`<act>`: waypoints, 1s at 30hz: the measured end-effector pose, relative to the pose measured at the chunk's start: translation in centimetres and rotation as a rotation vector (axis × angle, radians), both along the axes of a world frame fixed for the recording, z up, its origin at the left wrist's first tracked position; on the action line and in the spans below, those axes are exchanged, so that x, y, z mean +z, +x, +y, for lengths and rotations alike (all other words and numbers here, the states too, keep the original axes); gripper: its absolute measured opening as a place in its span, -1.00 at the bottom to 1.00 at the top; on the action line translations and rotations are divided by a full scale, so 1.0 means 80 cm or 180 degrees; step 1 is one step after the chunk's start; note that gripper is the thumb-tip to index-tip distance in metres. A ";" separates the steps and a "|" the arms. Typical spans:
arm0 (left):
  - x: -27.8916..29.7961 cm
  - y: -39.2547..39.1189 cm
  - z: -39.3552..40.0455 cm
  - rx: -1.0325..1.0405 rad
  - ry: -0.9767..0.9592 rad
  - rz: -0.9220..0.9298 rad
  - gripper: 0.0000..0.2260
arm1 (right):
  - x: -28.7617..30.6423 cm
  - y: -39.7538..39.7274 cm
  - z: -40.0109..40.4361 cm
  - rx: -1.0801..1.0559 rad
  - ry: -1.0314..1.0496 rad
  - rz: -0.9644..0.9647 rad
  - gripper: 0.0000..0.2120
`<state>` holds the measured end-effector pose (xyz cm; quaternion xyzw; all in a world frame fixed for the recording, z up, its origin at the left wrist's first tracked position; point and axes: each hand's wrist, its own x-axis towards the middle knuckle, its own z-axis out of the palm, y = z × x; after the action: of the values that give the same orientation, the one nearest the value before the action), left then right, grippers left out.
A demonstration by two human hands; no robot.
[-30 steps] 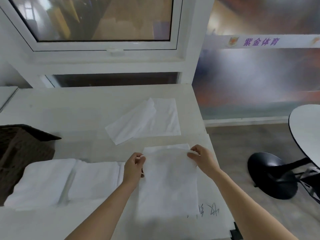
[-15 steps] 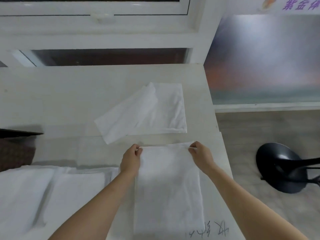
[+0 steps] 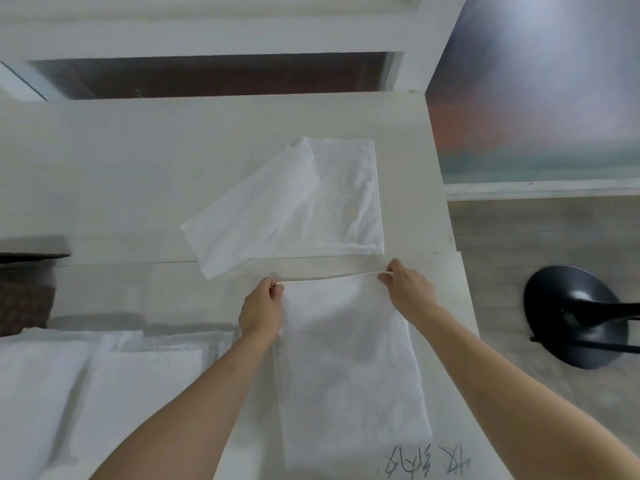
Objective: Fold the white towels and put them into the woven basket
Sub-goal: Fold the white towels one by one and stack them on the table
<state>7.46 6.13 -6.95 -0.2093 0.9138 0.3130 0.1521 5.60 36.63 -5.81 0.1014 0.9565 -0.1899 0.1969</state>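
- The left hand [image 3: 260, 311] is pinching the far left corner of the long, narrow white cloth towel [image 3: 349, 368] between thumb and curled fingers, and the right hand [image 3: 406, 293] is pinching the far right corner the same way, so the far edge is lifting level and taut off the pale wooden table [image 3: 138, 174].
- Holding both corners is likely keeping the edge straight for a fold toward the body.
- The near end of that towel is lying flat, anchoring it.
- Two loosely overlapped white towels [image 3: 298, 202] are waiting further back, within reach.
- Folded white towels [image 3: 104, 375] are sitting stacked at the left, just beside the dark woven basket [image 3: 24, 292], probably staged for loading.
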 end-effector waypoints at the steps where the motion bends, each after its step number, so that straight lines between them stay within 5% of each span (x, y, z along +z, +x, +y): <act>1: -0.001 -0.001 -0.001 0.0010 0.0005 0.0015 -0.80 | -0.003 -0.001 0.000 -0.0014 0.0033 -0.0014 -0.75; 5: -0.004 -0.005 -0.003 0.0076 0.0208 0.0121 -0.88 | -0.011 0.003 -0.005 -0.0039 0.0030 0.0053 -0.80; 9: 0.002 0.014 0.003 -0.0144 0.0271 0.0452 -0.73 | -0.011 0.028 -0.008 -0.0018 0.0090 0.0540 -0.65; 13: 0.007 0.064 0.014 -0.0903 -0.0301 0.0821 -0.70 | -0.009 0.072 -0.010 0.0162 0.0255 0.1162 -0.59; 17: -0.002 0.133 0.033 -0.1796 -0.0476 0.1019 -0.72 | -0.012 0.129 -0.012 0.0695 -0.0038 0.1410 -0.73; 21: -0.017 0.187 0.038 -0.2551 -0.0575 0.0976 -0.68 | -0.025 0.194 -0.007 0.1103 -0.0193 0.1125 -0.77; 27: -0.042 0.231 0.015 -0.3130 -0.1115 0.1028 -0.51 | -0.026 0.253 -0.002 0.1349 0.0078 0.0092 -0.33; 30: -0.035 0.247 0.008 -0.3161 -0.1136 0.1135 -0.54 | -0.018 0.275 -0.002 0.1410 0.0132 0.0431 -0.36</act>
<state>27.19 6.78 -9.76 0.2802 0.9531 0.0746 0.0866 27.63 36.51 -7.28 -0.1199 0.9701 -0.1288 0.1671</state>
